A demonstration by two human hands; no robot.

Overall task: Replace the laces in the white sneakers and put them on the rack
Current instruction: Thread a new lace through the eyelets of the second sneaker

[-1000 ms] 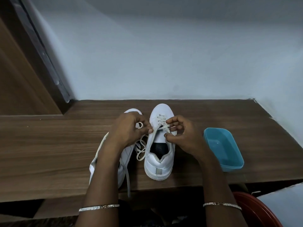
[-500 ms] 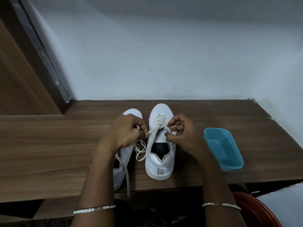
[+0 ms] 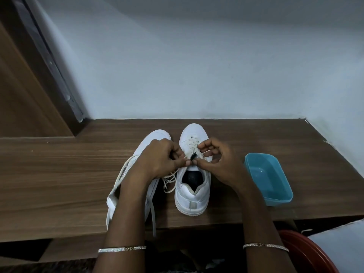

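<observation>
Two white sneakers stand side by side on the wooden shelf (image 3: 59, 174), toes toward the wall. The right sneaker (image 3: 192, 196) has a cream lace (image 3: 190, 143) threaded through its upper eyelets. My left hand (image 3: 157, 160) pinches one lace end at the shoe's left edge. My right hand (image 3: 218, 162) pinches the other lace end over the tongue. Both hands meet above the shoe's opening. Loose lace loops (image 3: 169, 182) lie between the shoes. The left sneaker (image 3: 155, 136) is largely hidden under my left forearm, with a lace strand hanging over the shelf's front edge.
A blue plastic tub (image 3: 269, 176) sits on the shelf just right of my right hand. A red round object (image 3: 307, 251) is below the shelf at bottom right. A grey wall stands behind, a wooden door frame (image 3: 29, 91) at left.
My left hand has moved right toward the right sneaker's tongue, and both hands now meet over the shoe with the lace drawn shorter between them.
</observation>
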